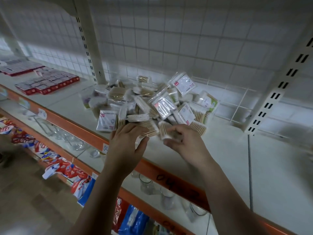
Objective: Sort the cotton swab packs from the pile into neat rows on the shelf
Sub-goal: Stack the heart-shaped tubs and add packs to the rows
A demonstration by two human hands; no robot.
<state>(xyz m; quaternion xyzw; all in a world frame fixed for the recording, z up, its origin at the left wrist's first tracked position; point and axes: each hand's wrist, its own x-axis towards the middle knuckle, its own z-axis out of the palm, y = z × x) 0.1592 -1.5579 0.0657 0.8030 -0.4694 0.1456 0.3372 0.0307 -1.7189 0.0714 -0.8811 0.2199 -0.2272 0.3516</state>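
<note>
1. The pile (152,102) of cotton swab packs sits in a messy heap on the shelf (223,153), near the wire grid (169,48) at the back. I can see no neat row yet, so the job looks like it is only starting.
2. The left hand (127,143) is at the near edge of the pile. Its fingers lie on top of a wooden-stick pack (149,130) and its thumb is under the near edge, so it is pinching that pack.
3. The right hand (184,143) is just beside it. Its fingers are curled round a small pack (165,133).
4. To do this step well, lift each pack clear of the heap, so the others do not slide toward the orange edge (81,129).
5. Turn both packs the same way, with the sticks pointing alike, before you put them down.
6. Start the row on the bare part of the shelf to the right of the pile. Set each pack touching the last one, with the edges in line.
7. The wrap looks like slippery plastic, so hold each pack by its sides with a firm pinch
</note>
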